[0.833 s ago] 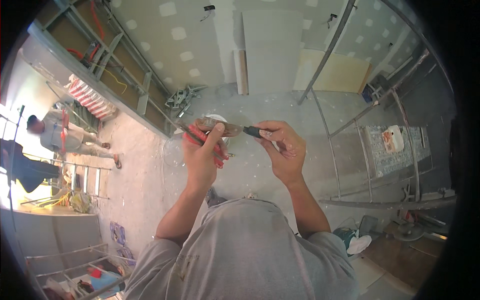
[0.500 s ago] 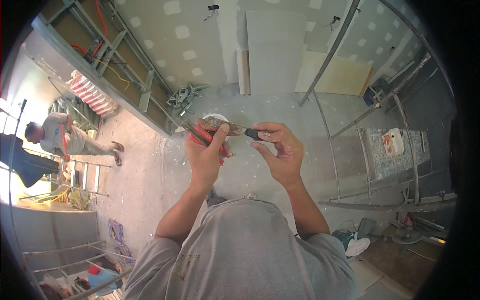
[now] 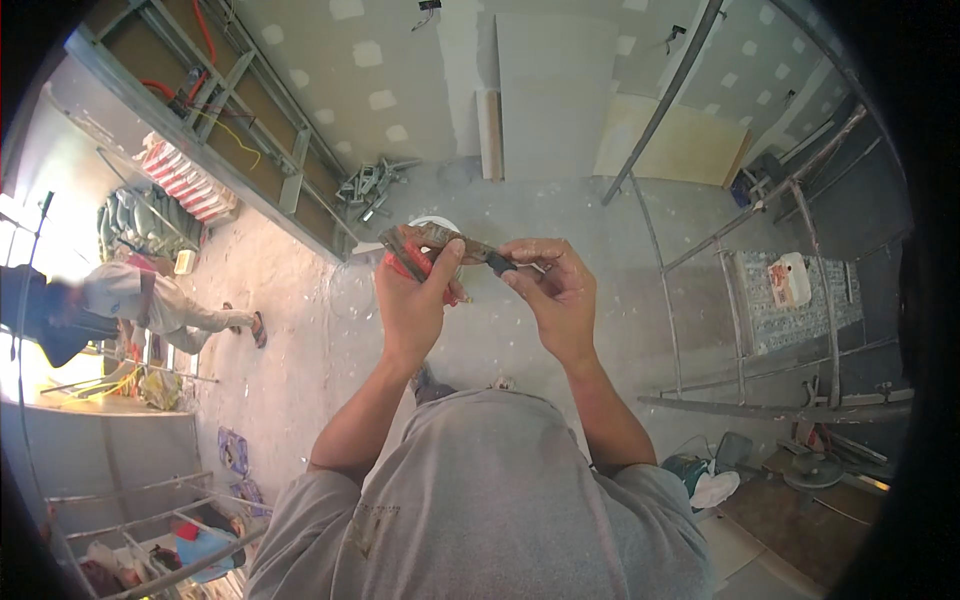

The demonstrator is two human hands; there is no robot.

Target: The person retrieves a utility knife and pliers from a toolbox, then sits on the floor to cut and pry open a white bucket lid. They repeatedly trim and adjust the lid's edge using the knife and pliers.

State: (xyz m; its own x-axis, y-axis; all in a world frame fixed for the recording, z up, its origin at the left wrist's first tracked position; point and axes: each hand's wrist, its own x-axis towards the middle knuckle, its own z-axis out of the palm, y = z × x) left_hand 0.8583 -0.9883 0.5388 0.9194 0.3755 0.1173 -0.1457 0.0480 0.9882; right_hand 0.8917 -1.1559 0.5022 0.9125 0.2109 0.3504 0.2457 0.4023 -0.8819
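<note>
My left hand (image 3: pixel 412 310) is closed around a red-handled tool (image 3: pixel 405 262) with a flat metal part at its upper end. The same hand also grips a narrow, brown-stained tool (image 3: pixel 462 243), its thumb pressed on it. That tool's black end (image 3: pixel 497 263) is pinched between the thumb and fingers of my right hand (image 3: pixel 560 305). Both hands are raised in front of my chest, above the floor. Fingers and dirt hide the exact kind of either tool. Behind my left hand shows the rim of a white bucket (image 3: pixel 432 220).
Metal scaffold frames (image 3: pixel 665 290) stand at the right, and a metal stud frame (image 3: pixel 250 130) slants across the upper left. Metal offcuts (image 3: pixel 372 185) lie on the floor by boards (image 3: pixel 550 100) leaning on the wall. Another person (image 3: pixel 150 300) is at the far left.
My right hand has moved slightly left and its thumb has closed onto the black end. The other person at the left has shifted position and stepped a little toward me.
</note>
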